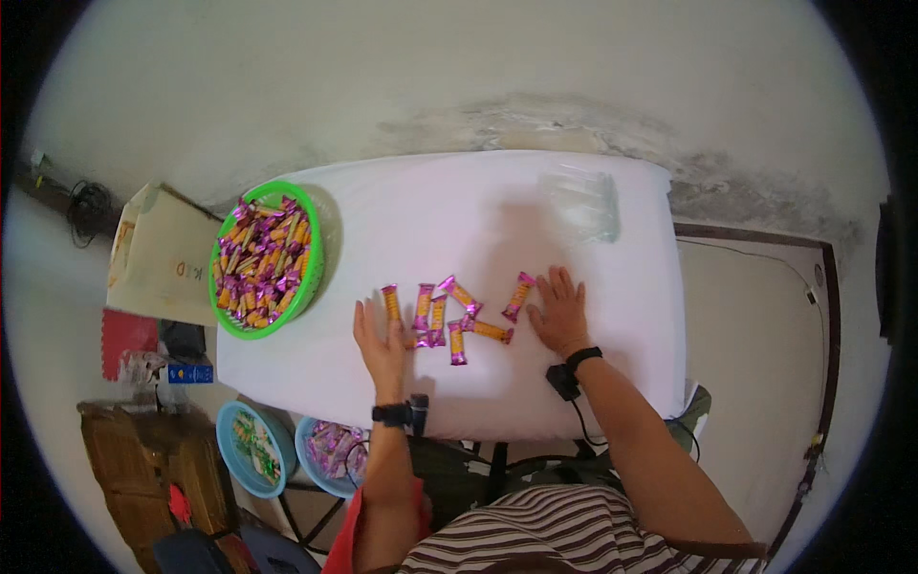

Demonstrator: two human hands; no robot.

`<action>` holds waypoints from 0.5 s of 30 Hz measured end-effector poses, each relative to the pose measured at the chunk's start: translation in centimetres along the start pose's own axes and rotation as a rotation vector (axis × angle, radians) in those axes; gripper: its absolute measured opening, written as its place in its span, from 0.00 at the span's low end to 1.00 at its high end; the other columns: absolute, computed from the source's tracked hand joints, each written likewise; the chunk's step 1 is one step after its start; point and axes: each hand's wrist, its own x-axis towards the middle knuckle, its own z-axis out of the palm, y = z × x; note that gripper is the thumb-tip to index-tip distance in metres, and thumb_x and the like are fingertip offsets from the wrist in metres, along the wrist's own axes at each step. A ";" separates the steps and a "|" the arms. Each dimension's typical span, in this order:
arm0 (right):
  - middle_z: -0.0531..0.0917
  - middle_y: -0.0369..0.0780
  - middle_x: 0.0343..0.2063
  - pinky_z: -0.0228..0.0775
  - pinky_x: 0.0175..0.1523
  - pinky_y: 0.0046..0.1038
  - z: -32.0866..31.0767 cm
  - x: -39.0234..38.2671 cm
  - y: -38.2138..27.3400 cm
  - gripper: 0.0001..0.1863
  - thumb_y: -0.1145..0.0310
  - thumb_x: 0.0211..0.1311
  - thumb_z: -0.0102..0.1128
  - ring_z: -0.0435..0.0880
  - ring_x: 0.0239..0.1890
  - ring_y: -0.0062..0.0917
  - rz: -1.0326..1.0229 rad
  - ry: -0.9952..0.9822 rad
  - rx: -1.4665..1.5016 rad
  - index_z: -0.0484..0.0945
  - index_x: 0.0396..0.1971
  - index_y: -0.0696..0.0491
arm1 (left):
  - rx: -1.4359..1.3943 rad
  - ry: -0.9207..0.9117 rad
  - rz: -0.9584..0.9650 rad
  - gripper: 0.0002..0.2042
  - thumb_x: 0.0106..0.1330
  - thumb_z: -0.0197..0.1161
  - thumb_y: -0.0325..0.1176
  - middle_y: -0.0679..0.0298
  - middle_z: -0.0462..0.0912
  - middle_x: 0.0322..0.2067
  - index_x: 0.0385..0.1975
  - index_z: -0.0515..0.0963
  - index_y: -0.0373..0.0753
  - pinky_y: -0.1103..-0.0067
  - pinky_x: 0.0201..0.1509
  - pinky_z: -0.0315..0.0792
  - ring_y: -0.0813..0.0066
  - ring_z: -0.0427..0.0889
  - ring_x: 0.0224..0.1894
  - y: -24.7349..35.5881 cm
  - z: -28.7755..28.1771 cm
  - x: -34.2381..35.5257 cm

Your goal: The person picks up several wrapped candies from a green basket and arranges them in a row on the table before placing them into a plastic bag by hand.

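My left hand [380,356] rests open on the white-covered table, thumb and fingers apart. An orange-and-purple wrapped snack bar [391,302] lies just beyond its fingertips, and another wrapped bar [420,341] lies beside it, partly overlapped by its neighbours. My right hand [562,314] lies flat with fingers spread, its edge close to a tilted wrapped bar [518,297]. Between the hands several more bars are scattered at different angles, among them an upright one [457,343] and a crosswise one [490,330]. Neither hand holds anything that I can see.
A green basket [317,244] heaped with the same bars stands at the table's left. Clear plastic bags [585,203] lie at the back right. Below the left edge are two blue basins [224,448] with wrapped items, and a cardboard box [167,253] stands beyond the basket.
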 end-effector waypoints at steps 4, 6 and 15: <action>0.59 0.47 0.65 0.43 0.66 0.57 0.2 -0.2 0.2 0.27 0.58 0.61 0.51 0.53 0.69 0.40 -0.027 0.062 -0.007 0.66 0.59 0.52 | 0.182 -0.292 0.313 0.34 0.55 0.65 0.50 0.48 0.54 0.66 0.62 0.65 0.46 0.47 0.64 0.47 0.44 0.50 0.68 4.9 3.8 -6.2; 0.60 0.46 0.65 0.43 0.66 0.57 0.5 -0.2 0.3 0.26 0.58 0.61 0.51 0.54 0.69 0.40 -0.031 0.083 0.008 0.67 0.58 0.52 | 0.366 -0.502 0.376 0.34 0.56 0.64 0.52 0.49 0.49 0.68 0.63 0.65 0.49 0.44 0.65 0.44 0.45 0.46 0.70 5.4 5.4 -8.5; 0.63 0.45 0.64 0.46 0.66 0.54 -0.2 -0.3 -0.1 0.24 0.61 0.62 0.49 0.55 0.69 0.38 -0.021 0.069 0.065 0.67 0.58 0.51 | 0.469 -0.531 0.612 0.30 0.59 0.61 0.42 0.58 0.53 0.69 0.64 0.64 0.52 0.47 0.65 0.46 0.56 0.51 0.70 3.7 7.9 -3.4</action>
